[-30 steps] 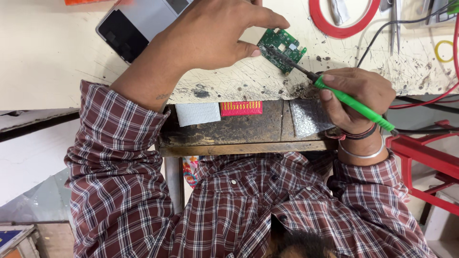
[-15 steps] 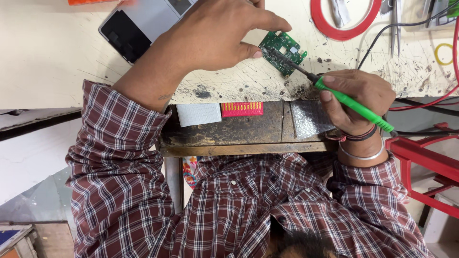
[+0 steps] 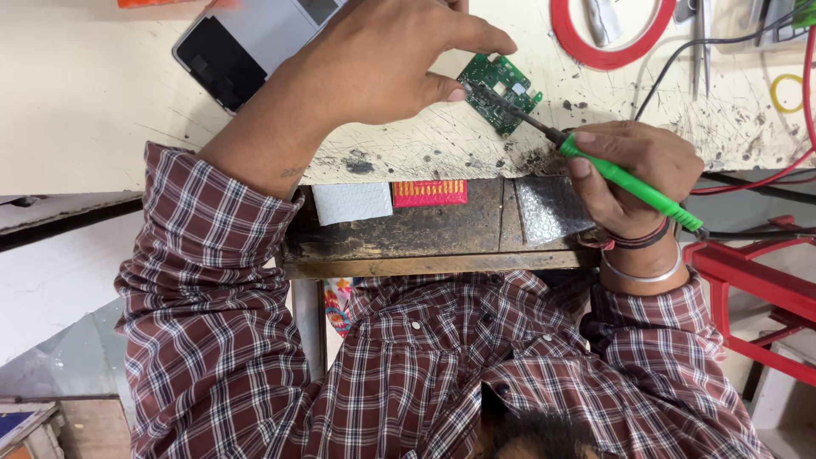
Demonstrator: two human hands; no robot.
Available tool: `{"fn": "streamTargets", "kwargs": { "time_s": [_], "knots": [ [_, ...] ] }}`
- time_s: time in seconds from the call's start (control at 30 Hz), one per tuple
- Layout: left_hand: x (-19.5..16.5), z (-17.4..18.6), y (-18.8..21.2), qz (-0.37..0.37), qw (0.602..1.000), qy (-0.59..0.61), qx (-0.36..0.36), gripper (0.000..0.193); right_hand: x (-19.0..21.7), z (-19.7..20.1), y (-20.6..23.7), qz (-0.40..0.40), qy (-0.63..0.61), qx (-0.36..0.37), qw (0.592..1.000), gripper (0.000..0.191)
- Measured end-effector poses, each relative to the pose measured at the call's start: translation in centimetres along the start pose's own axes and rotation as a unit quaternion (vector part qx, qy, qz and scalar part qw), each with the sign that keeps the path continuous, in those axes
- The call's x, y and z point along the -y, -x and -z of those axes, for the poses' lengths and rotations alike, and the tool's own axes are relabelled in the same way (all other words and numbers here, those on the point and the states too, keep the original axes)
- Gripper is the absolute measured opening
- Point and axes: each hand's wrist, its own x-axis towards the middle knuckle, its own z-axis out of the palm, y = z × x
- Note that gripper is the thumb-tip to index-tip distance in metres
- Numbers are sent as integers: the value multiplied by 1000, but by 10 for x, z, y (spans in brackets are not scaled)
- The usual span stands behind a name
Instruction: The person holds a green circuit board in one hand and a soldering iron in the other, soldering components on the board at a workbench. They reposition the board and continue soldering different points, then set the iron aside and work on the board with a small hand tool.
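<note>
A: Left hand (image 3: 374, 64)?
B: Thumb and forefinger pinching the green circuit board (image 3: 501, 92), kept flat on the scratched workbench (image 3: 102, 102), near its front edge.
A: Right hand (image 3: 633, 174)?
B: Clenched round a green-handled soldering iron (image 3: 633, 183), dark tip resting on the board.
A: Nearby?
B: Phone (image 3: 246, 42) beyond the left wrist; red tape ring (image 3: 608, 38) farther back.

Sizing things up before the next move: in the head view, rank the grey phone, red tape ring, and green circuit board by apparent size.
Largest to smallest:
1. Grey phone, partly cut off by the frame edge.
2. Red tape ring, also cut off.
3. Green circuit board.
</note>
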Motion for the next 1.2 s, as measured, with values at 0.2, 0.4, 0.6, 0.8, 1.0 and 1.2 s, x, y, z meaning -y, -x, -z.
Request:
{"fn": "streamTargets", "kwargs": {
  "time_s": [0.2, 0.4, 0.6, 0.8, 1.0, 1.2],
  "knots": [
    [0, -1, 0, 11, 1000, -5, -1, 50, 4, 0, -8, 9, 27, 10, 1000, 16],
    [0, -1, 0, 7, 1000, -14, 0, 51, 4, 0, -6, 2, 18, 3, 1000, 15],
    [0, -3, 1, 6, 1000, -16, -12, 50, -2, 0, -1, -9, 0, 1, 1000, 14],
    [2, -2, 0, 4, 1000, -15, -7, 50, -2, 0, 0, 5, 16, -3, 1000, 16],
    [1, -3, 1, 4, 1000, -11, -1, 52, -2, -1, -2, 8, 20, -4, 1000, 16],
    [2, -2, 2, -3, 1000, -20, -1, 55, -1, 1, -1, 1, 30, 2, 1000, 16]
  ]
}}
